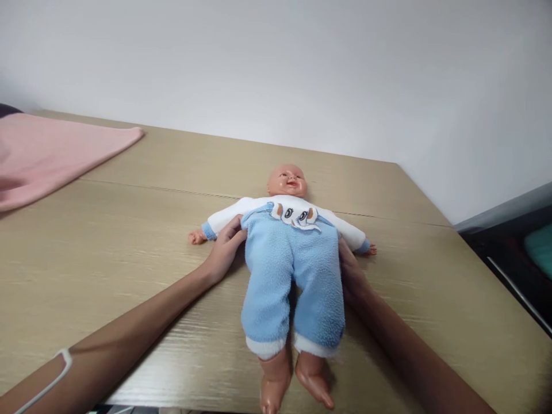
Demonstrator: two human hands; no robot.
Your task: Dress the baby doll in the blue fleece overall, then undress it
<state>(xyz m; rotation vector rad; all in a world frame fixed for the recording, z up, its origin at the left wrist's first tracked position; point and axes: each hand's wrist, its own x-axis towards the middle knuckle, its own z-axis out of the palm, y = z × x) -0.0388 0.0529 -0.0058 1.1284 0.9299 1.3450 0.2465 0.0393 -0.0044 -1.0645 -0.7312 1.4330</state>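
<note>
A baby doll (290, 253) lies on its back on the wooden table (129, 241), head toward the wall, feet toward me. It wears a fleece suit with a light blue body and legs, white sleeves and an elephant patch on the chest. My left hand (225, 247) presses against the doll's side under its arm, fingers curled on the blue fabric. My right hand (351, 270) rests along the opposite side at the waist, its fingers partly hidden behind the suit.
A pink cloth (47, 158) lies spread at the table's far left. A plain white wall stands behind the table. Past the right edge are a dark surface and something teal (539, 247). A white cable runs over my left forearm.
</note>
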